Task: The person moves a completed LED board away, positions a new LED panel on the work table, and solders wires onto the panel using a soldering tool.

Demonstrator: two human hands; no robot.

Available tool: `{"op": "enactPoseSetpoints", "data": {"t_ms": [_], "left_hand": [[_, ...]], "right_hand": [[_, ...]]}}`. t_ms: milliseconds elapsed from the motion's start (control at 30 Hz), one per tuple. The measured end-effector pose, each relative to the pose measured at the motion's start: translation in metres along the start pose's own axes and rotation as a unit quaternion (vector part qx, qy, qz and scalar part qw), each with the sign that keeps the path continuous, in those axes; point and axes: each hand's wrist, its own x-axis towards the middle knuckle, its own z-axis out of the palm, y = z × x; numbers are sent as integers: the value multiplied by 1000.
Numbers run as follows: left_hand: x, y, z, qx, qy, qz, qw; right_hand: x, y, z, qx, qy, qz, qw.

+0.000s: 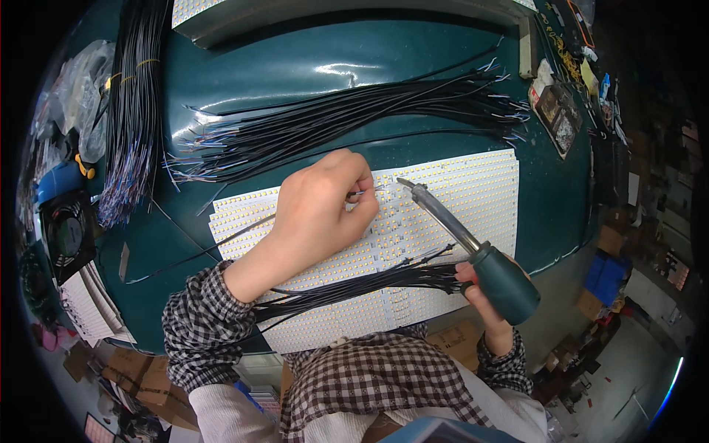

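White LED boards (461, 210) with rows of small yellowish LEDs lie stacked before me. Over their middle, my left hand (317, 203) pinches a thin black cable (247, 230) near its end. The cable trails from under the hand to the left across the green mat. My right hand (487, 306) is wrapped round the green handle of a soldering iron (506, 284). Its metal tip points up and left, just right of my left fingers; whether it touches the board I cannot tell. A bundle of black cables (362, 284) lies across the boards' near part.
A loose pile of black cables (347, 114) with stripped ends spreads beyond the boards. Another tied cable bundle (133, 103) lies at the far left, above a black fan (68, 227). At the right stands a small grimy tray (559, 118). A long metal piece (244, 23) borders the back.
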Motion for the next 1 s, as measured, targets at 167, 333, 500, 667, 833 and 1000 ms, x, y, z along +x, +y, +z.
{"op": "enactPoseSetpoints", "data": {"t_ms": [167, 333, 500, 667, 833, 1000], "left_hand": [[3, 4, -9, -72, -35, -41, 996], [11, 5, -8, -71, -49, -54, 995], [13, 4, -8, -38, -67, -45, 996], [13, 0, -6, -54, -61, -31, 996], [12, -1, -4, -43, -56, -17, 997], [12, -1, -5, -48, -53, -21, 997]], "right_hand": [[-6, -4, -1, 80, 36, 92, 992], [-7, -1, -1, 137, 53, 81, 986], [-8, 7, -3, 122, 32, 63, 990], [-8, 9, -4, 97, 9, 53, 994], [-4, 4, -6, 0, -12, 34, 999], [-2, -1, -2, -13, -2, 44, 999]]}}
